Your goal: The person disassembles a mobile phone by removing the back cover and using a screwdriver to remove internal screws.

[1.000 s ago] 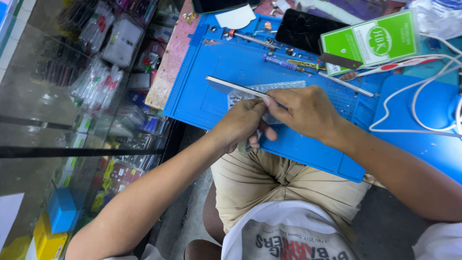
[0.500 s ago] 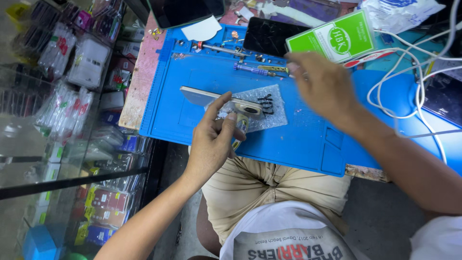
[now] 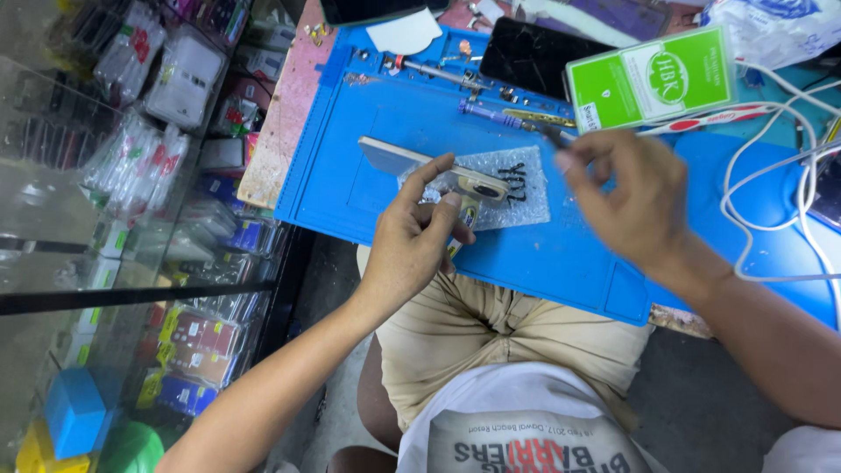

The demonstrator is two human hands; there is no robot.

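One phone, two hands, over a blue mat.
Head view: the left hand (image 3: 419, 238) pinches one phone (image 3: 434, 166) by its edge above the blue mat (image 3: 561, 254); the right hand (image 3: 626, 197), fingers curled, grips one screwdriver (image 3: 512, 120). One green box (image 3: 650, 79) lies beyond.

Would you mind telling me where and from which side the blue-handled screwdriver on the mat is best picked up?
Grip the screwdriver by its blue handle, its thicker end, pinching across it from above. It lies flat on the blue mat, so only its top and sides are free. The right hand is already near the tip end; the left hand is on the phone. Probably reach leftward along the shaft.
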